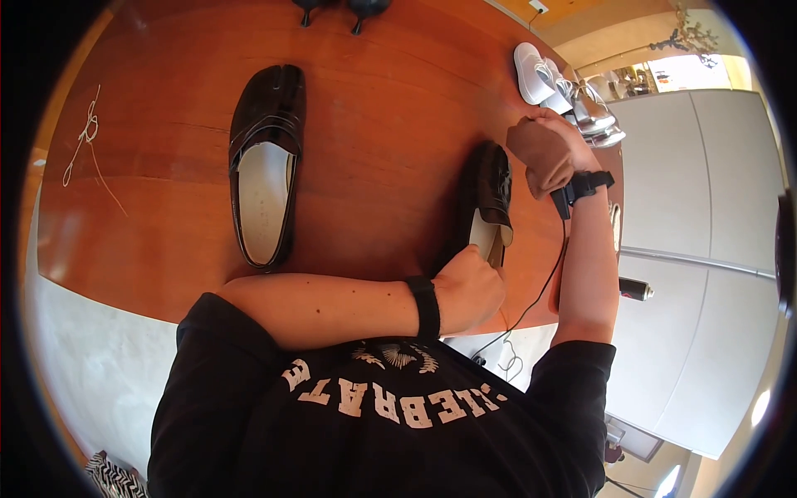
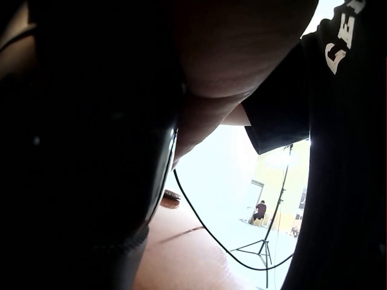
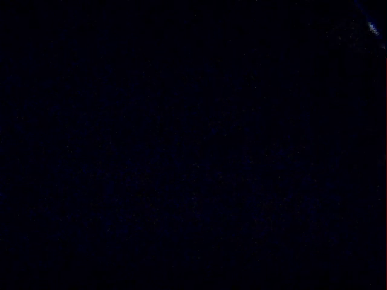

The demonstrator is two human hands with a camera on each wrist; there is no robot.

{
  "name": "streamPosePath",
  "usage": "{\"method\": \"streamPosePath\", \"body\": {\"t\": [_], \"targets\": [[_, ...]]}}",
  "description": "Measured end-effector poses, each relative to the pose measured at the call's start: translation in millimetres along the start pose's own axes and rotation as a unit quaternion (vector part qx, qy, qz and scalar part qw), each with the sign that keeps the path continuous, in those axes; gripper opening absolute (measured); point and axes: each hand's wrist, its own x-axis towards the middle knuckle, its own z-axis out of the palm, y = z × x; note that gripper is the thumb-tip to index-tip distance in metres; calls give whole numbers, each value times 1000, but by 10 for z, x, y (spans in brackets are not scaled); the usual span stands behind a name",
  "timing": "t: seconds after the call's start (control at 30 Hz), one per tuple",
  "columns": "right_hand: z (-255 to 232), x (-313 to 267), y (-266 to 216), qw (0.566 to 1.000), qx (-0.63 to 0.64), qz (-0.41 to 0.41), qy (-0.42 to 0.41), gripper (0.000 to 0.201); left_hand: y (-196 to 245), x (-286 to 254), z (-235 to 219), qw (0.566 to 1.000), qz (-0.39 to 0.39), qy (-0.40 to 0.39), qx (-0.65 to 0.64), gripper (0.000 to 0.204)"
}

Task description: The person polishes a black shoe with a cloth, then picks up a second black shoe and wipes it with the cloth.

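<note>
In the head view, my left hand (image 1: 471, 290) grips the heel end of a dark glossy shoe (image 1: 498, 178), its fingers partly inside the opening. A bunched brown cloth (image 1: 540, 153) is held in my right hand (image 1: 560, 126), up and to the right of that shoe and apart from it. The matching shoe (image 1: 270, 108) lies on the table at the left, toe pointing away. A large dark glossy surface fills the left of the left wrist view. The right wrist view is almost black.
White shoes (image 1: 535, 79) and silvery shoes (image 1: 594, 116) stand at the wooden table's (image 1: 374, 100) far right edge. Dark heeled shoes (image 1: 365, 10) are at the far edge, a loose string (image 1: 90, 133) at the left. A black cable (image 1: 544, 286) hangs near my right arm.
</note>
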Motion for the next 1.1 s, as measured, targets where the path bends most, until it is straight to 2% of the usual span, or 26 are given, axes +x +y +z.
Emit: {"method": "streamPosePath", "body": {"t": [0.1, 0.13, 0.2, 0.27, 0.33, 0.4, 0.5, 0.57, 0.63, 0.7, 0.73, 0.83, 1.03, 1.1], "targets": [[-9, 59, 78, 986, 165, 18, -7, 30, 3, 10, 56, 1000, -2, 16, 0, 15], [10, 93, 99, 980, 197, 23, -9, 32, -5, 4, 84, 999, -1, 43, 0, 18], [222, 98, 6, 980, 180, -6, -88, 33, -7, -17, 131, 996, 4, 93, 0, 27], [447, 57, -164, 976, 144, -15, -162, 34, -7, -22, 141, 996, 2, 92, 2, 28], [799, -45, -295, 978, 41, -84, -185, 32, -10, -11, 147, 996, 4, 93, 6, 28], [982, 4, -456, 964, 103, 15, -245, 29, -12, -10, 163, 995, 3, 96, 9, 26], [1205, 59, -531, 951, 116, 49, -281, 27, -9, -20, 142, 997, 2, 79, 9, 24], [1426, -37, -470, 982, 12, -57, -180, 27, -6, -17, 143, 996, -2, 86, 6, 23], [1348, 171, -306, 984, -40, -49, -165, 27, -8, -14, 145, 997, -3, 78, 3, 22], [952, 848, 59, 968, -39, 69, -238, 28, -24, -4, 136, 999, 0, 54, 3, 21], [973, 803, -100, 951, -31, 185, -247, 34, -24, 2, 128, 999, -2, 51, 1, 21], [1008, 839, -34, 964, -75, 147, -208, 40, -6, 7, 101, 999, -7, 37, 0, 22], [1098, 810, -11, 965, -183, -10, -187, 44, -6, 0, 105, 999, -6, 40, 13, 21], [1246, 691, -156, 957, -232, -8, -173, 31, 0, -2, 90, 999, -8, 39, 8, 20]]}}
